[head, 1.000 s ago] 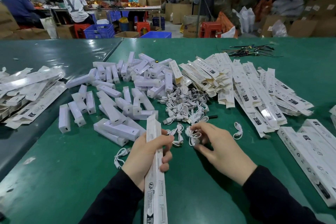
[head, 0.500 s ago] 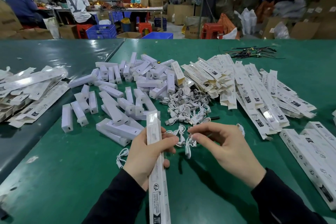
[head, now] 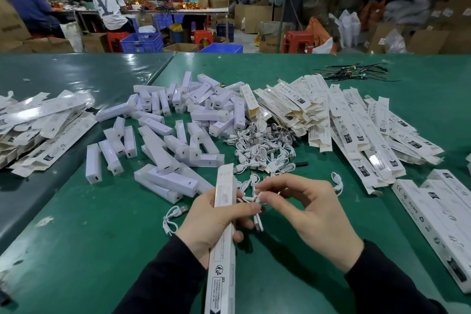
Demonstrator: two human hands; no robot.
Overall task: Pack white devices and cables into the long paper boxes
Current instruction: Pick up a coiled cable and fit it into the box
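1. At the left edge of the green table (head: pixel 76 250), a heap of flat paper boxes (head: pixel 43 125) lies overlapped — too many to count.
2. Next, left of centre, white devices (head: pixel 163 132) are scattered and piled towards the far side; well over thirty, the exact number hidden by overlap.
3. One loose cable (head: pixel 173 219) lies on the table just beside the left wrist.
4. The left hand (head: pixel 214 222) has its fingers and thumb wrapped round one long paper box (head: pixel 223 245), held lengthwise at the near edge with its far end pointing at the device pile.
5. The right hand (head: pixel 313 214) pinches one coiled white cable (head: pixel 256 208) between thumb and fingertips, right beside the held box; the other fingers are loosely bent.
6. Behind the hands, mid-table, a tangle of white cables (head: pixel 265 150) — dozens, uncountable.
7. Right of that, a large fan of empty long boxes (head: pixel 356 125) spreads towards the right edge, far more than twenty.
8. At the near right corner, about three boxes (head: pixel 438 224) lie side by side.
9. At the far right, a bundle of dark ties (head: pixel 356 72).
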